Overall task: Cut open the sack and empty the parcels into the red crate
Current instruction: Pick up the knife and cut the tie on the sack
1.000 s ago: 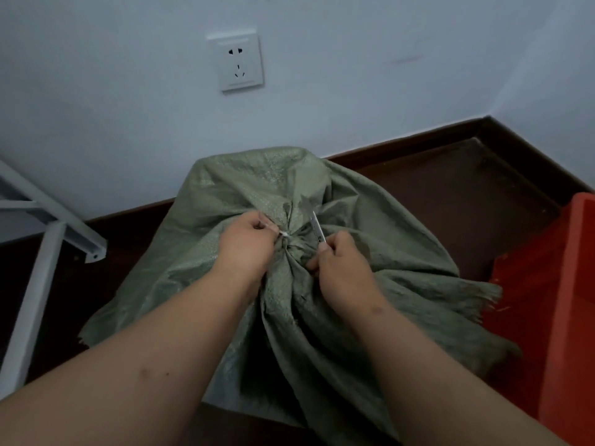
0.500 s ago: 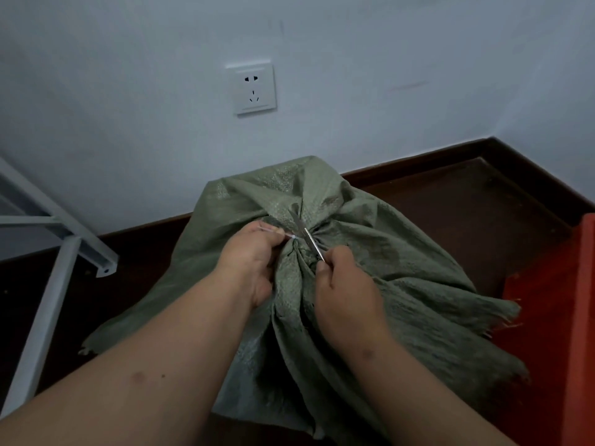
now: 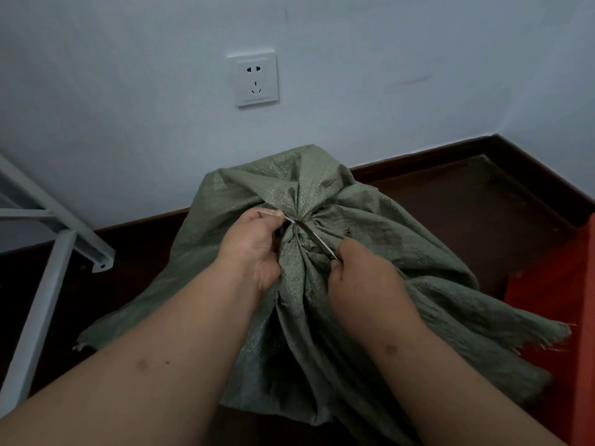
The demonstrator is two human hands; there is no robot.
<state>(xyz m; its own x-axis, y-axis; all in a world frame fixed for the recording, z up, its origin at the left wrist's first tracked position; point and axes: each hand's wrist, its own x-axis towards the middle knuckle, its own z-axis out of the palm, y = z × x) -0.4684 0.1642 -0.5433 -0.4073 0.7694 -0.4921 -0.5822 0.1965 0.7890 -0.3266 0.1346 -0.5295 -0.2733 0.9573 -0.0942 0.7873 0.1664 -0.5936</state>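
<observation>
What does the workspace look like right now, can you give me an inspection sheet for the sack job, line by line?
Surface: dark brown floor, bare where visible.
Job's things: green woven sack on the floor, neck gathered and bound by a white tie; red crate at the right edge, partly out of frame; no parcels visible.
Clutter: nothing seen.
Grippers: left hand pinches the tie's tail; right hand holds a thin blade with its tip at the tie.
Cables: nothing seen.
Surroundings: white wall with an empty socket; dark skirting board; grey metal frame on the left.
</observation>
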